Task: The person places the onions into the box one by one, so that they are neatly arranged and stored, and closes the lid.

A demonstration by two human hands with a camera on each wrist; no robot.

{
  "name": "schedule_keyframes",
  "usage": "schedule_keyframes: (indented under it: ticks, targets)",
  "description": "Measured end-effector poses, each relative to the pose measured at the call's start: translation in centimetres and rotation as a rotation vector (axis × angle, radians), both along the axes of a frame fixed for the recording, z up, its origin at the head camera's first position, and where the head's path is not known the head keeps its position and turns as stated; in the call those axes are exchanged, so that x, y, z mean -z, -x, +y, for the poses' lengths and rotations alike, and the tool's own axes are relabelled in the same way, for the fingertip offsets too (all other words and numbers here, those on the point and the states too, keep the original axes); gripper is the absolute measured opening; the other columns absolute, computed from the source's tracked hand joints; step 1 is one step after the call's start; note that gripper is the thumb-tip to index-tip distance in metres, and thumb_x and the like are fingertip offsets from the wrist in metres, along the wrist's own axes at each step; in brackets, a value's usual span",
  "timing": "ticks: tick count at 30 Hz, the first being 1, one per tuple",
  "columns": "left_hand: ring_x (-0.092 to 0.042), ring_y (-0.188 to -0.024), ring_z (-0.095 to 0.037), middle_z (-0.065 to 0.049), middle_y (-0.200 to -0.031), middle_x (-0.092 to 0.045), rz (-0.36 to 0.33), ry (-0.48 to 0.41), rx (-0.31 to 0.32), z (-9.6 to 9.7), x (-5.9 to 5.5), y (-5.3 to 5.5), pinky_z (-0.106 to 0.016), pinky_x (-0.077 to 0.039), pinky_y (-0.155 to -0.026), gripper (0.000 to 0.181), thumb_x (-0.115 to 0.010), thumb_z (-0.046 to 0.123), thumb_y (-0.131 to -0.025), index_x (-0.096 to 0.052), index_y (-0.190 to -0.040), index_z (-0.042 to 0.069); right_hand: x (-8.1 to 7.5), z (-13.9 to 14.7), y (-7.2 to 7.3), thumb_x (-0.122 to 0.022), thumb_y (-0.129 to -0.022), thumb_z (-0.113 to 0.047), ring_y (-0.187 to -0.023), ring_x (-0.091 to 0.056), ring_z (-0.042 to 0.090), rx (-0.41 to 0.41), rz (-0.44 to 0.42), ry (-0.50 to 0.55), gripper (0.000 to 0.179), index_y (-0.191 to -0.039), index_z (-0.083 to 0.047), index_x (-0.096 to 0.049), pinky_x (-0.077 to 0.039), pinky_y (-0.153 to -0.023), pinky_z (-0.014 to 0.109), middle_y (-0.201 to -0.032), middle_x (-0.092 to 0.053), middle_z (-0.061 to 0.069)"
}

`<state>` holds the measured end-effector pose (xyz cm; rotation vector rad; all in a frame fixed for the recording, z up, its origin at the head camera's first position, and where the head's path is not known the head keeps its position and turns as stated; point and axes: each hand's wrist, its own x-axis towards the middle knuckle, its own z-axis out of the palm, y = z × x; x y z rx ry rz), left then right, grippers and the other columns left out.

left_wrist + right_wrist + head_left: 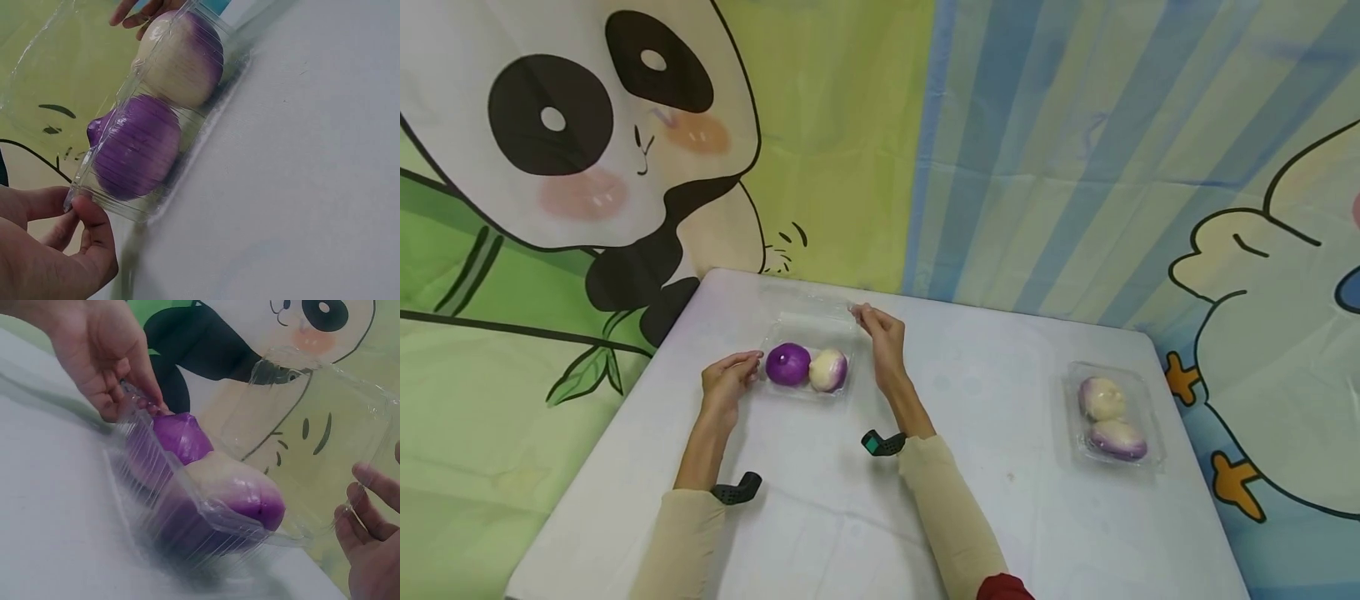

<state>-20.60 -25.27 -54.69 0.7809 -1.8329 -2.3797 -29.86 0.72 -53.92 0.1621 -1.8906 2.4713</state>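
Note:
A clear plastic clamshell box (793,393) rests near the table's far left, its lid (808,302) raised at the back. Inside, side by side, lie a purple onion-like vegetable (787,364) with a pointed tip and a white-and-purple turnip (828,370). My left hand (727,386) pinches the box's rim at its left end; thumb and finger meet there in the left wrist view. With its fingertips, my right hand (885,340) holds the right edge of the lid, which stands upright in the right wrist view.
At the table's right side sits a second clear plastic box (1078,375) with two white-and-purple turnips (1111,419) in it. A white cloth covers the table (992,500). Printed curtains (842,150) hang right behind its far edge.

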Motion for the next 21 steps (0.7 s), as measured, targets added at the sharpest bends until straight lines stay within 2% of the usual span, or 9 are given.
schedule_keyframes:
  ticks: [3, 5, 9, 11, 13, 15, 17, 21]
  targets:
    - [-0.065, -0.085, -0.005, 0.007, -0.095, -0.078, -0.006, -0.014, 0.013, -0.1, -0.4, -0.2, -0.014, -0.059, -0.074, 0.035, -0.063, 0.004, -0.109, -0.065, -0.141, -0.01, 0.2, 0.0, -0.3, -0.068, -0.109, -0.02, -0.114, -0.075, 0.023, -0.007, 0.039, -0.043, 0.03, -0.12, 0.005, -0.079, -0.06, -0.11, 0.031, -0.115, -0.084, 0.007]
    - [-0.065, -0.083, -0.006, 0.006, -0.093, -0.078, -0.009, -0.026, 0.015, -0.1, -0.6, -0.3, -0.015, -0.059, -0.073, 0.034, -0.063, 0.003, -0.109, -0.065, -0.14, -0.011, 0.4, 0.1, -0.5, -0.069, -0.108, -0.017, -0.11, -0.075, 0.019, -0.031, 0.083, -0.083, 0.026, -0.119, 0.004, -0.08, -0.061, -0.106, 0.026, -0.117, -0.083, 0.012]
    - [-0.065, -0.081, -0.006, 0.004, -0.091, -0.078, -0.004, -0.051, 0.022, -0.4, -0.4, -0.4, -0.015, -0.058, -0.072, 0.033, -0.06, 0.005, -0.111, -0.065, -0.14, -0.011, 0.8, 0.4, -1.0, -0.068, -0.105, -0.006, -0.115, -0.074, 0.037, -0.105, 0.178, -0.112, 0.024, -0.12, 0.01, -0.077, -0.061, -0.099, 0.021, -0.126, -0.074, 0.031]
    - [-0.066, -0.082, -0.006, 0.003, -0.092, -0.078, 0.006, -0.075, 0.016, -0.6, -0.2, -0.5, -0.015, -0.059, -0.073, 0.033, -0.057, 0.008, -0.113, -0.067, -0.139, -0.01, 1.1, 0.5, -1.1, -0.067, -0.103, 0.002, -0.123, -0.069, 0.049, -0.136, 0.221, -0.101, 0.023, -0.121, 0.015, -0.074, -0.062, -0.107, 0.026, -0.128, -0.07, 0.039]
    - [-0.067, -0.086, -0.007, 0.002, -0.095, -0.079, 0.025, -0.094, 0.022, -0.8, 0.0, -0.5, -0.015, -0.06, -0.077, 0.036, -0.052, 0.015, -0.116, -0.068, -0.137, -0.009, 1.3, 0.6, -1.2, -0.066, -0.099, 0.01, -0.129, -0.063, 0.055, -0.157, 0.255, -0.094, 0.024, -0.121, 0.018, -0.072, -0.059, -0.117, 0.035, -0.129, -0.067, 0.042]
    - [-0.068, -0.091, -0.008, 0.002, -0.098, -0.08, 0.044, -0.099, 0.034, -1.0, 0.1, -0.6, -0.017, -0.061, -0.082, 0.042, -0.046, 0.023, -0.118, -0.07, -0.134, -0.007, 1.5, 0.7, -1.2, -0.064, -0.094, 0.018, -0.134, -0.06, 0.055, -0.168, 0.287, -0.111, 0.027, -0.12, 0.021, -0.071, -0.053, -0.125, 0.044, -0.128, -0.066, 0.043]
    - [-0.069, -0.095, -0.009, 0.003, -0.1, -0.079, 0.054, -0.098, 0.05, -1.2, 0.0, -0.8, -0.018, -0.062, -0.088, 0.046, -0.043, 0.032, -0.119, -0.072, -0.128, -0.003, 1.7, 0.9, -1.3, -0.061, -0.089, 0.023, -0.136, -0.06, 0.054, -0.174, 0.319, -0.15, 0.031, -0.118, 0.021, -0.071, -0.048, -0.129, 0.05, -0.126, -0.067, 0.041]
    - [-0.07, -0.095, -0.008, 0.005, -0.099, -0.079, 0.071, -0.089, 0.086, -1.6, -0.3, -0.9, -0.019, -0.063, -0.092, 0.046, -0.048, 0.039, -0.117, -0.071, -0.123, 0.0, 2.2, 1.2, -1.5, -0.058, -0.084, 0.026, -0.138, -0.062, 0.046, -0.183, 0.357, -0.259, 0.037, -0.117, 0.019, -0.073, -0.047, -0.13, 0.048, -0.128, -0.07, 0.033]
